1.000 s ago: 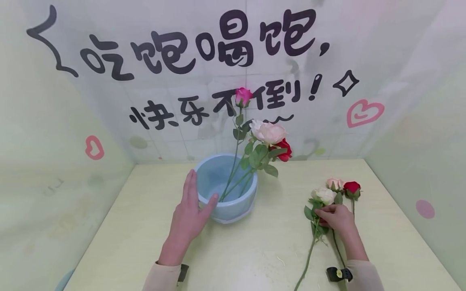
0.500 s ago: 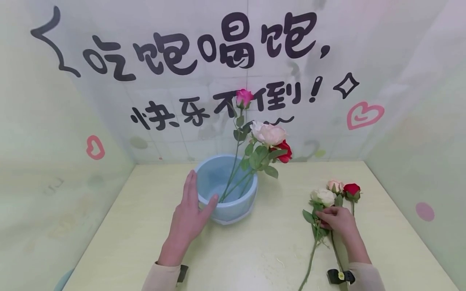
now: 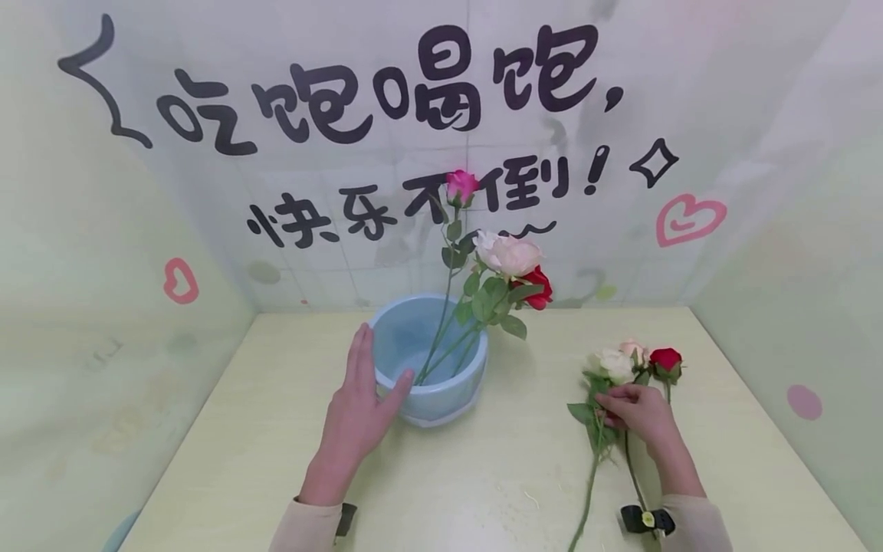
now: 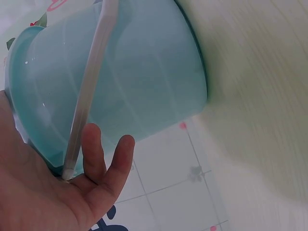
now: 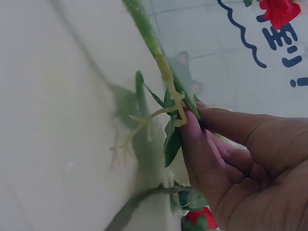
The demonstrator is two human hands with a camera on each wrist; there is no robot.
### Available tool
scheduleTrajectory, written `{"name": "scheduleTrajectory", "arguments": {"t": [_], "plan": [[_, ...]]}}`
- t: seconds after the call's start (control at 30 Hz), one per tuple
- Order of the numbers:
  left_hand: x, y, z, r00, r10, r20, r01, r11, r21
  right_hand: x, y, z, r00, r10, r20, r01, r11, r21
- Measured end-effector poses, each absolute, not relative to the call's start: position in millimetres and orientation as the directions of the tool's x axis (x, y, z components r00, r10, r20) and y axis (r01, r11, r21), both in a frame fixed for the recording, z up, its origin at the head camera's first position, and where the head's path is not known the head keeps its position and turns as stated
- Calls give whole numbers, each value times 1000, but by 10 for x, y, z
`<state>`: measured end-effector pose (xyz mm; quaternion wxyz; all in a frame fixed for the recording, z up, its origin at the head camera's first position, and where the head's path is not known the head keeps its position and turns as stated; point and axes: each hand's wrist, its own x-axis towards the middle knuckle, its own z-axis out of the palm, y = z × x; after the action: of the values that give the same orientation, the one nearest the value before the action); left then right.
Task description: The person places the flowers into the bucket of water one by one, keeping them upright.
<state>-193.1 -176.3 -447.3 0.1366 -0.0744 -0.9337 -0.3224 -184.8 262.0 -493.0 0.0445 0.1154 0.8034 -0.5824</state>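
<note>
In the head view my left hand (image 3: 355, 414) rests against the left side of a light-blue bucket (image 3: 441, 402), fingers fairly straight, thumb at its front rim. A pale handle (image 4: 89, 86) hangs down the bucket's side in the left wrist view. Inside the bucket lean a bright-pink rose (image 3: 461, 186), a pale-pink rose (image 3: 510, 254) and a red rose (image 3: 536, 290). Thumb and fingers of my right hand (image 3: 640, 414) pinch the green stem of a white rose (image 3: 615, 366) on the right; its stem (image 5: 144, 29) crosses the right wrist view.
Beyond the right hand lie a peach rose (image 3: 632, 350) and another red rose (image 3: 666, 363) on the pale wooden table (image 3: 276, 429). A printed sheet (image 3: 386, 169) with black lettering rises behind the bucket. Light sheets also stand at both sides.
The white rose's lower stem has swung slightly to the right, and its bloom has tilted a little towards the peach rose. My left hand and the bucket stay put.
</note>
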Motion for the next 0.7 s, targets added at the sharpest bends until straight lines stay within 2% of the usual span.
{"name": "scheduleTrajectory", "arguments": {"t": [0.37,0.7], "plan": [[-1924,-1770,-4466,-955,50,293,219,784,581,-1901,2512,-4599,-987,122,-106,129,200,-971],[-1927,-1775,-4474,-950,52,308,232,778,584,-1939,2381,-4313,-984,175,33,7,223,-975]]}}
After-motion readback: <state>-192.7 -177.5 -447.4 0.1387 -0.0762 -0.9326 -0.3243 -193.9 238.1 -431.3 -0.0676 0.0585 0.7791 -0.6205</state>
